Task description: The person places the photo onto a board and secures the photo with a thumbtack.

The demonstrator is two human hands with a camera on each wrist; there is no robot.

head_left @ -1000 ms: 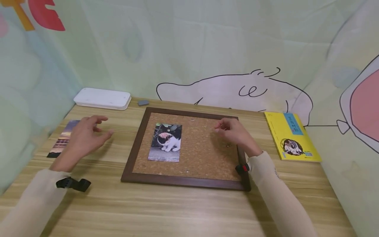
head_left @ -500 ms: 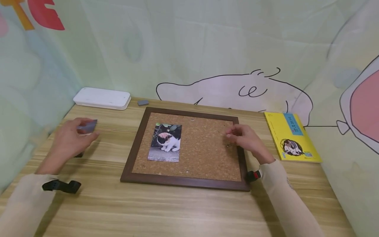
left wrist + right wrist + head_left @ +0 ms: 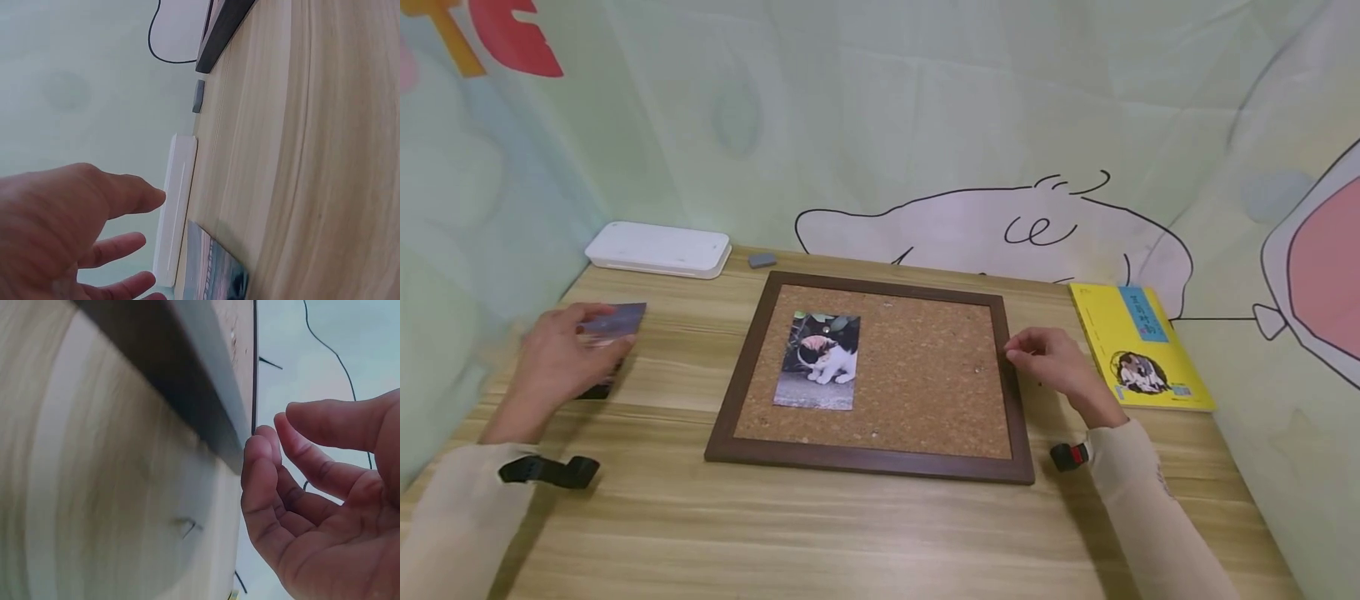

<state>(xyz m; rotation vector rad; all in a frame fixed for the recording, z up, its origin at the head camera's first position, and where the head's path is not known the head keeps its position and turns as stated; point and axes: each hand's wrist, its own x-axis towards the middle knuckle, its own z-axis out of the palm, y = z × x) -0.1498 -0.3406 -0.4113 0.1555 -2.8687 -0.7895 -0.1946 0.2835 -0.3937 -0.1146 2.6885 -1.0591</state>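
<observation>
My left hand [image 3: 597, 333] is at the table's left side and holds a sunset photo [image 3: 619, 317] by its edge, one end raised off the wood. The left wrist view shows that photo [image 3: 215, 275] just below my fingers [image 3: 122, 247]. A brown-framed cork board [image 3: 865, 458] lies in the middle with a cat photo [image 3: 818, 360] pinned on its left half. My right hand [image 3: 1013, 350] hovers at the board's right frame, fingers loosely curled and holding nothing. In the right wrist view the right hand [image 3: 275, 425] is beside the frame [image 3: 187, 381].
A white flat device [image 3: 658, 248] and a grey eraser [image 3: 762, 260] lie at the back left. A yellow book [image 3: 1138, 346] lies at the right. A loose pin [image 3: 977, 367] sits on the cork. A fabric backdrop closes in the table on three sides.
My left hand came down on the sunset photo and picked up its edge. My right hand drew back from over the cork to the board's right frame.
</observation>
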